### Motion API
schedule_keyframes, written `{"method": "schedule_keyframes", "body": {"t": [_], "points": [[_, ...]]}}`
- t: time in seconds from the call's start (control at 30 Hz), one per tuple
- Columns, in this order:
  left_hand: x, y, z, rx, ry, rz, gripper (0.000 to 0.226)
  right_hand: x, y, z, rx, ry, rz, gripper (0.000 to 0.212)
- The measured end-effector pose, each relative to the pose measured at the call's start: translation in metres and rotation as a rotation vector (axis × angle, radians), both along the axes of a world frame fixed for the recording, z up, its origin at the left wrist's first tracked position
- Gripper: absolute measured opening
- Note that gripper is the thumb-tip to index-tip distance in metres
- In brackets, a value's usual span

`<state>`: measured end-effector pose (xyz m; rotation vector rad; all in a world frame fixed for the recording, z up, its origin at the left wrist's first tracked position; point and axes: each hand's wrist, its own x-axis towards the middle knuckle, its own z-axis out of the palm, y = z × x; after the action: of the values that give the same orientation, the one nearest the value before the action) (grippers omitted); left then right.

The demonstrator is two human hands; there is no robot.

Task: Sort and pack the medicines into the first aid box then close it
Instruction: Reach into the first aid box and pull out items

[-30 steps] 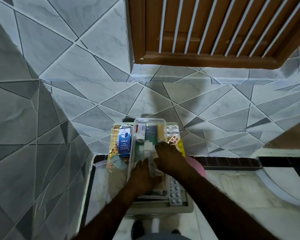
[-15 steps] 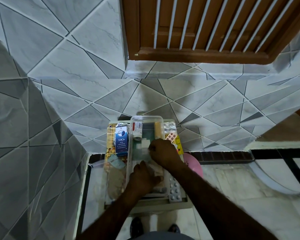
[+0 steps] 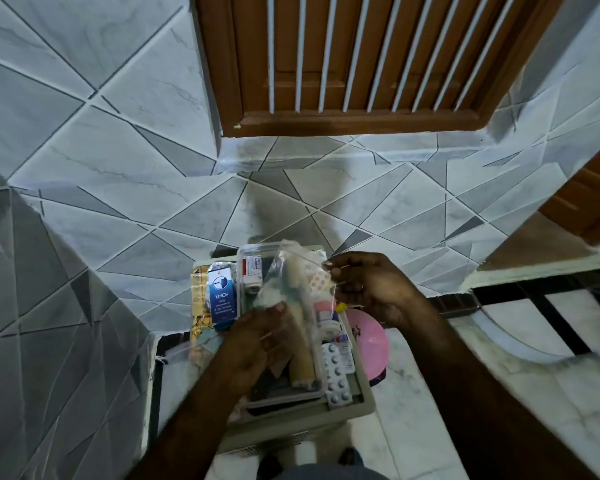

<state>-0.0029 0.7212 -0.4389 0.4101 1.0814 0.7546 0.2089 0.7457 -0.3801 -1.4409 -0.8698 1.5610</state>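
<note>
A clear plastic first aid box [image 3: 246,252] stands open on a small beige stool [image 3: 364,403]. Both my hands hold a clear zip bag [image 3: 298,282] above the box. My right hand [image 3: 368,289] pinches the bag's upper right edge. My left hand [image 3: 257,344] grips its lower left part. The bag holds cotton wool and a beige bandage roll [image 3: 300,348]. A small white and red medicine carton [image 3: 252,273] lies at the box's far end. Pill blister strips [image 3: 336,372] lie to the right of the box, and a blue carton [image 3: 220,297] to its left.
A yellow packet [image 3: 198,306] lies under the blue carton at the stool's left edge. A pink bowl [image 3: 368,336] sits on the floor to the right of the stool. Tiled walls close in at the left and back, with a wooden louvred window [image 3: 361,57] above.
Both hands were pressed down inside the box. Now they have risen, and the clear bag is lifted out and spread between them. The right hand moved up and to the right.
</note>
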Motion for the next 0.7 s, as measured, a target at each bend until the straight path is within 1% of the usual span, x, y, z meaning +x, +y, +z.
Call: {"method": "schedule_keyframes", "body": {"t": [0.07,0.17,0.3,0.4,0.43,0.5,0.57,0.63,0.67,0.7], "points": [[0.002,0.008,0.005,0.023,0.003,0.007,0.034,0.009,-0.001,-0.001,-0.005,-0.008,-0.055,0.017],[0.002,0.020,0.006,0.085,0.098,-0.019,0.030,0.017,-0.001,-0.007,-0.013,-0.089,-0.091,0.016],[0.003,0.020,-0.001,0.093,0.243,-0.090,0.023,0.015,0.001,-0.015,-0.003,-0.207,-0.027,0.011],[0.004,0.009,-0.010,0.085,0.290,-0.141,0.021,0.010,0.003,-0.019,0.017,-0.333,0.028,0.012],[0.004,0.006,-0.015,0.101,0.338,-0.158,0.019,0.007,0.003,-0.020,0.021,-0.355,0.043,0.013],[0.004,0.001,-0.028,0.175,0.520,-0.211,0.016,0.005,0.005,-0.024,0.022,-0.385,0.054,0.014],[0.004,-0.002,-0.038,0.252,0.730,-0.320,0.022,0.005,0.007,-0.027,0.010,-0.398,0.056,0.015],[0.006,-0.004,-0.048,0.328,0.873,-0.469,0.045,0.005,0.009,-0.029,-0.001,-0.401,0.050,0.017],[0.007,-0.004,-0.055,0.374,0.939,-0.524,0.053,0.004,0.010,-0.030,-0.003,-0.408,0.047,0.018],[0.009,-0.003,-0.060,0.417,1.044,-0.603,0.058,0.004,0.010,-0.031,-0.003,-0.417,0.041,0.018]]}}
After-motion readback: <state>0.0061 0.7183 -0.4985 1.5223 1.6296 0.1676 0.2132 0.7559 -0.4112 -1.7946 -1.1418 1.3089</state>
